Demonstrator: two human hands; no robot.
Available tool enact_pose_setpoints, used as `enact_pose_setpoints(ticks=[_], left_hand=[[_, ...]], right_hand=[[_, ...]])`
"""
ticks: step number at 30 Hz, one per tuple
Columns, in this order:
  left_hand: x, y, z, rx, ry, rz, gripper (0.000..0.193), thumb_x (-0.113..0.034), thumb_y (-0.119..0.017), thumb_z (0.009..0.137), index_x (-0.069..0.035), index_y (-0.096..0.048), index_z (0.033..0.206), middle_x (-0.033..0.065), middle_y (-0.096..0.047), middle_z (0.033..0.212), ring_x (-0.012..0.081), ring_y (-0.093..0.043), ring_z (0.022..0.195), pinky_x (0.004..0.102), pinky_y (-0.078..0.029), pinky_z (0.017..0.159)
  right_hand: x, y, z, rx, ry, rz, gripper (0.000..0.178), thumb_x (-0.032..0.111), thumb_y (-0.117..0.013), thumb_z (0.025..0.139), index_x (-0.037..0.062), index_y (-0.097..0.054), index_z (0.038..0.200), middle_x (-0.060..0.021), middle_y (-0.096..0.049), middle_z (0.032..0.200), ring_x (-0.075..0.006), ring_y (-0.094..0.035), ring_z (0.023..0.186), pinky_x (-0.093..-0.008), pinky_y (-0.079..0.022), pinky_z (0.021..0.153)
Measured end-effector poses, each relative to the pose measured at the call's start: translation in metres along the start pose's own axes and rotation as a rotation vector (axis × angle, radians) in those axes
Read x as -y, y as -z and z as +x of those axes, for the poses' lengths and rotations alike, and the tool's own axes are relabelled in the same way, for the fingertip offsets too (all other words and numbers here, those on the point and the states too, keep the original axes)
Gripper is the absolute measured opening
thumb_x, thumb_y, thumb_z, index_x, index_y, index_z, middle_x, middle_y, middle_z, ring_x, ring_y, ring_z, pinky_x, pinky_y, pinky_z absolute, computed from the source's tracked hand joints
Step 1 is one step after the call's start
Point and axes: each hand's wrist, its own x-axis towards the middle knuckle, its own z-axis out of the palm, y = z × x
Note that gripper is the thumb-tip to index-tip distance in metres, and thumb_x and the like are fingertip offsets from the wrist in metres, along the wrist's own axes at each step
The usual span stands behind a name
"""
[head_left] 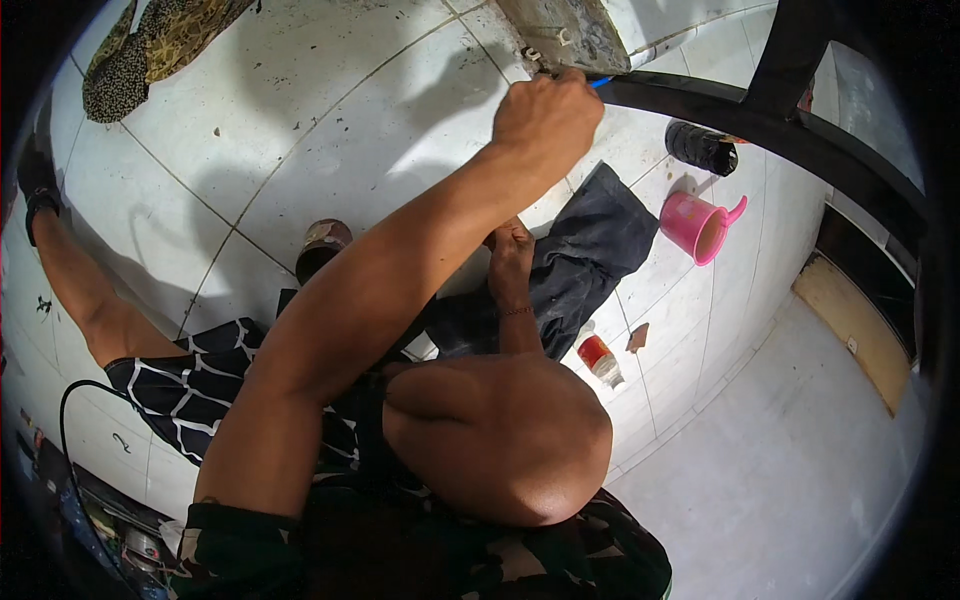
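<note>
My left hand (550, 115) reaches far forward and is closed at the end of a black curved metal frame (690, 90). A small blue piece (601, 82) shows beside its fingers; what the fingers grip is hidden. Behind my raised knee (500, 430), my right hand (511, 258) wears a thin bracelet. Its fingers are curled, and my left forearm partly covers the area, so anything in them is out of sight. Dark cloth (595, 240) lies on the floor right beside this hand. A stained open tin (325, 245) stands left of my left forearm.
A pink dipper (700, 225), a black roll (700, 148) and a clear bottle with a red label (598, 358) are on the white tiles at right. A grey slab (570, 35) sits ahead. Patterned cloth (150, 60) lies far left; a black cable (65, 430) curves nearby.
</note>
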Motion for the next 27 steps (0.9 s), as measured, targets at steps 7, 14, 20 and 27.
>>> enact_pose_setpoints(ticks=[7,14,20,27], left_hand=[[0.014,0.011,-0.009,-0.005,0.001,-0.018,0.018,-0.004,-0.046,0.078,0.0,-0.061,0.09,0.0123,-0.06,0.093,0.0327,-0.063,0.078,0.0436,-0.051,0.066],[0.014,0.01,-0.006,-0.048,0.006,-0.032,0.018,-0.002,-0.047,0.078,-0.001,-0.06,0.091,0.0105,-0.059,0.092,0.032,-0.062,0.079,0.043,-0.051,0.067],[0.01,0.017,-0.014,-0.067,-0.008,-0.06,0.018,-0.002,-0.047,0.078,0.0,-0.06,0.091,0.0112,-0.059,0.091,0.0326,-0.062,0.077,0.0438,-0.051,0.065],[0.023,0.005,-0.014,0.004,0.023,-0.004,0.017,-0.001,-0.047,0.078,0.001,-0.059,0.089,0.0119,-0.059,0.09,0.0322,-0.062,0.077,0.0436,-0.051,0.064]], right_hand=[[-0.001,0.005,0.003,0.001,-0.043,0.039,0.039,0.03,-0.043,0.095,-0.0039,-0.061,0.089,-0.0105,-0.064,0.079,-0.0171,-0.061,0.071,-0.0295,-0.048,0.069],[0.001,0.002,0.003,-0.006,-0.059,0.064,0.038,0.03,-0.044,0.094,-0.0044,-0.061,0.09,-0.0113,-0.064,0.08,-0.018,-0.061,0.071,-0.0297,-0.049,0.07],[0.002,0.003,0.002,-0.014,-0.062,0.037,0.037,0.029,-0.044,0.094,-0.0042,-0.061,0.089,-0.0111,-0.064,0.08,-0.0178,-0.061,0.072,-0.0302,-0.049,0.07],[0.003,0.001,0.003,0.009,-0.064,0.043,0.037,0.028,-0.044,0.094,-0.0043,-0.06,0.09,-0.011,-0.064,0.08,-0.0178,-0.062,0.073,-0.0298,-0.048,0.071]])
